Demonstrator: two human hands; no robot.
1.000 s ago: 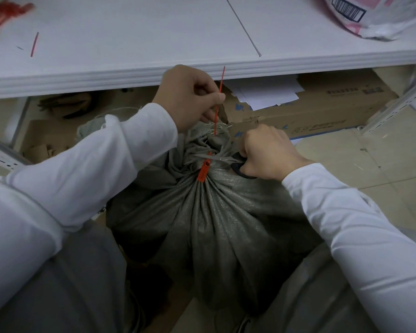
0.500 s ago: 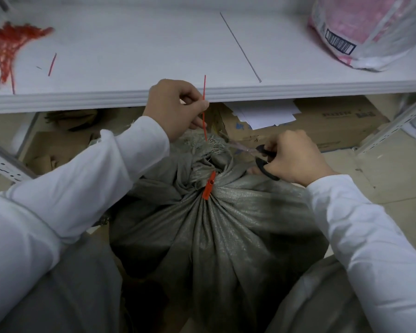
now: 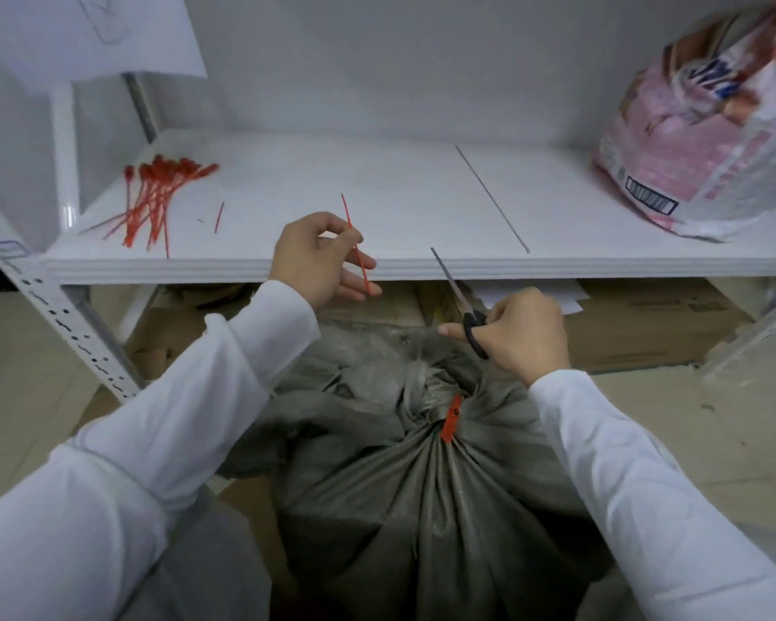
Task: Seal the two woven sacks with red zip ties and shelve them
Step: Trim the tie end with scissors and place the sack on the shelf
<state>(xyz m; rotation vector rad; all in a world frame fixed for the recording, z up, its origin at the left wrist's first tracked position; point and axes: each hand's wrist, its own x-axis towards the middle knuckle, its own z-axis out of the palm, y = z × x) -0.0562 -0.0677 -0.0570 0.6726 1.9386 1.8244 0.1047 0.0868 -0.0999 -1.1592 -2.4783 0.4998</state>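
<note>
My left hand [image 3: 314, 257] pinches a thin red strip [image 3: 345, 210], my right hand [image 3: 525, 333] grips black-handled scissors [image 3: 449, 280]; on the white shelf board [image 3: 399, 203] beyond them lie red zip ties [image 3: 153, 195] and a pink plastic bag [image 3: 699, 150].

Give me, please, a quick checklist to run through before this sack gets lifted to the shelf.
1. Neck of the sack cinched by red zip tie: ok.
2. Cut-off tail apart from the sack, pinched in left hand: ok.
3. Hands free to lift: not ok; right hand grips scissors.
4. Scissors blades together: ok.
5. Room on shelf between spare zip ties and pink bag: ok.
</note>
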